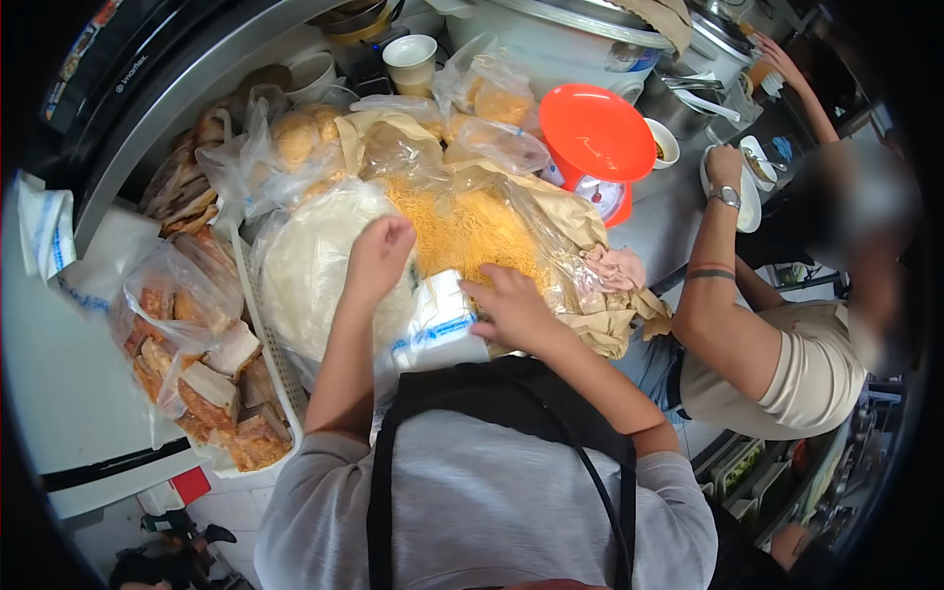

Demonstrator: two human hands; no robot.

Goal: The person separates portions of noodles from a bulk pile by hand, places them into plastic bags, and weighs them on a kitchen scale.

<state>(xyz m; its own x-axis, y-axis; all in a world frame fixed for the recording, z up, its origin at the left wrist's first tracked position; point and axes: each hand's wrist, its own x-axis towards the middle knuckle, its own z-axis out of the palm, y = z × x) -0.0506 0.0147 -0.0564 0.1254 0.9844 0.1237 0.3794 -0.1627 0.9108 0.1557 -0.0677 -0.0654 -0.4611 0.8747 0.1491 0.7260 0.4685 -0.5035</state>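
My left hand (382,258) is raised over the right side of a white, round, plastic-wrapped bundle (320,265), its fingers curled together. Whatever those fingers may hold is hidden. My right hand (516,310) has its fingers apart at the near edge of a heap of thin yellow noodles (467,231). Just left of these fingers lies a stack of white plastic bags (438,320) with blue print, between the bundle and my apron. The noodles rest on brown paper and clear plastic (565,280).
To the left, a basket (270,344) holds roasted meat pieces (211,393). Bagged round yellowish items (300,138) sit behind. A red-topped scale (595,133) stands at the back right, near a large pot (551,49). A co-worker's arm (723,265) reaches over the right-hand counter.
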